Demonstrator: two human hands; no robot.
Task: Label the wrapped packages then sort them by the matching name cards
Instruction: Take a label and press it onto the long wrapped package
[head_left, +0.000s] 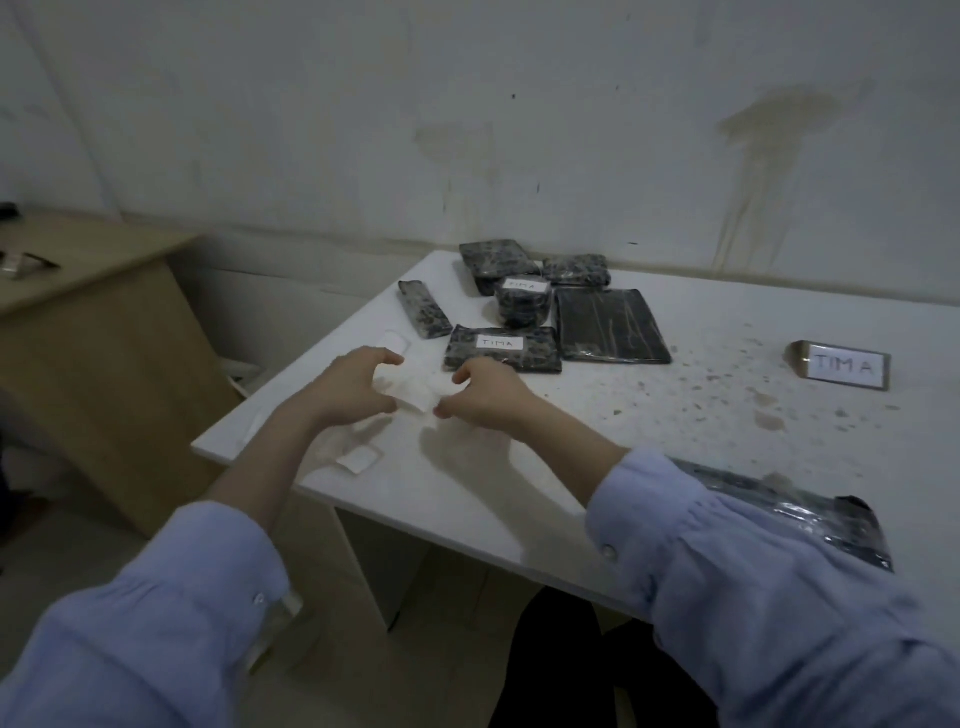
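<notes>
White table (727, 431): left hand (358, 384) and right hand (491, 392) pinch a label (411, 393) just this side of the TIMA package (503, 349), right closer.

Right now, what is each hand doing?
Left hand: pinches the white label sheet.
Right hand: pinches the same sheet too.

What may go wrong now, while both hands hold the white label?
The white label, pinched between the left hand and right hand, may crease. The left forearm passes beside a loose label near the table edge and might sweep it off. The right sleeve lies over a wrapped package by the front edge and might drag it.
</notes>
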